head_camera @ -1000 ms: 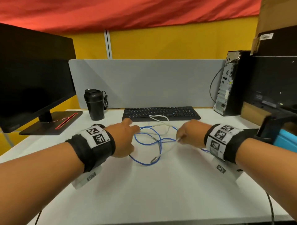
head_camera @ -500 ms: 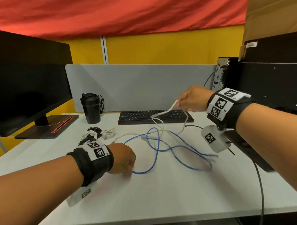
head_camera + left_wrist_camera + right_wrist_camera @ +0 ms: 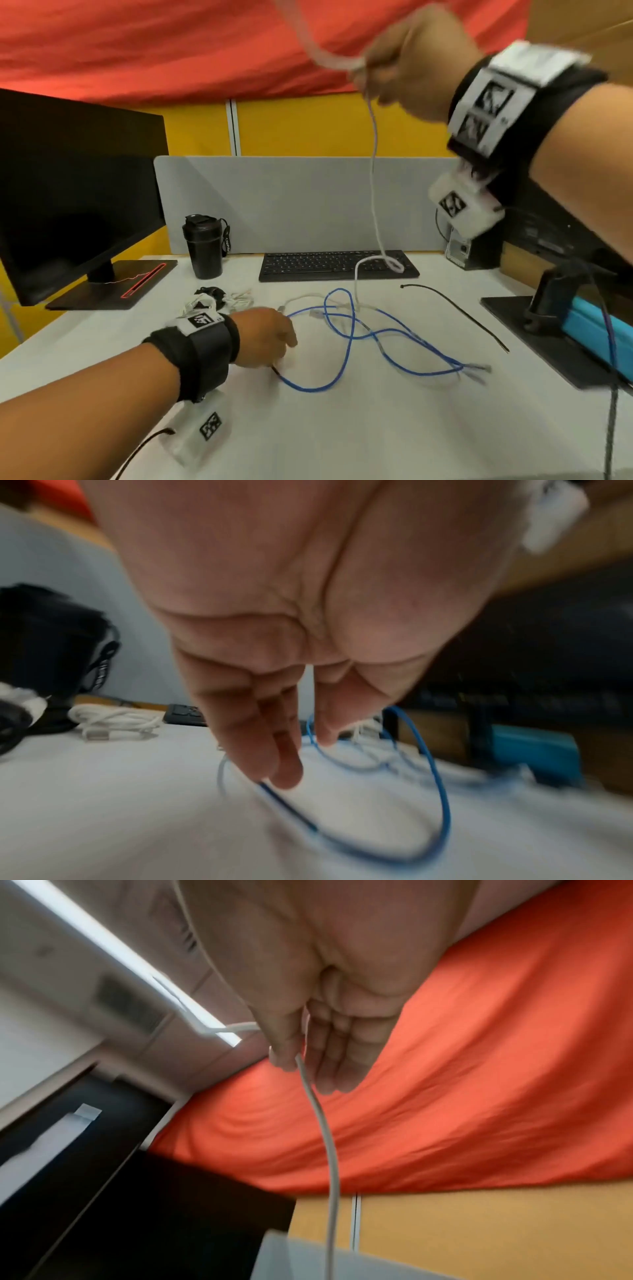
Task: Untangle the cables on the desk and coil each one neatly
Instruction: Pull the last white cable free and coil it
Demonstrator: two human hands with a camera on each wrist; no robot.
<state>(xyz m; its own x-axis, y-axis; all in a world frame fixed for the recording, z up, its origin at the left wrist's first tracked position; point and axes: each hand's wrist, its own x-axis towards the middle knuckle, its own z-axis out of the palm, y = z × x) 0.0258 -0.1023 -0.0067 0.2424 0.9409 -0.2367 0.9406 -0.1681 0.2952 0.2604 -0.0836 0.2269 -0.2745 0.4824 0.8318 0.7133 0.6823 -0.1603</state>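
Note:
A blue cable lies in loose crossing loops on the white desk. A white cable is tangled with it near the keyboard. My right hand is raised high and pinches the white cable, which hangs down from it to the desk. In the right wrist view the white cable runs between thumb and fingers of the right hand. My left hand rests on the desk at the left. Its straight fingers press one end of the blue cable down.
A keyboard lies behind the tangle, with a black tumbler and a monitor to the left. Coiled white and black cables sit by my left wrist. A thin black cable and a monitor stand are on the right.
My right hand has risen from desk level to high above it, drawing the white cable up out of the tangle. My left hand stays low, pressing the blue cable.

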